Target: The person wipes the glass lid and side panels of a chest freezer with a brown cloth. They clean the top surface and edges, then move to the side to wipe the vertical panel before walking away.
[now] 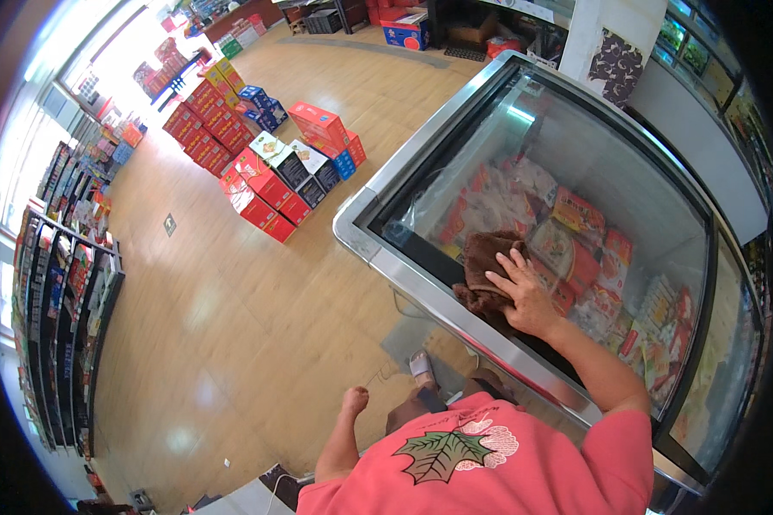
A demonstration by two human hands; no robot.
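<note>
My right hand (523,296) presses a brown plush cloth (491,257) onto the glass top (592,148) of a chest freezer, close to its near left side. The fingers are spread over the cloth, which is bunched under the palm. Through the glass, bagged and boxed frozen foods (576,212) show inside, partly veiled by reflections and by the cloth. My left hand (356,400) hangs beside my body over the floor, its fingers curled in, and nothing can be seen in it. The freezer's metal rim (419,290) runs between my body and the glass.
Stacked red cartons (264,193) and black-and-white cartons (296,164) stand on the wood-look floor (232,309). Stocked shelves (64,322) line the left side. A pillar (609,45) rises behind the freezer. Near my left side a pale surface (245,499) carries a cable.
</note>
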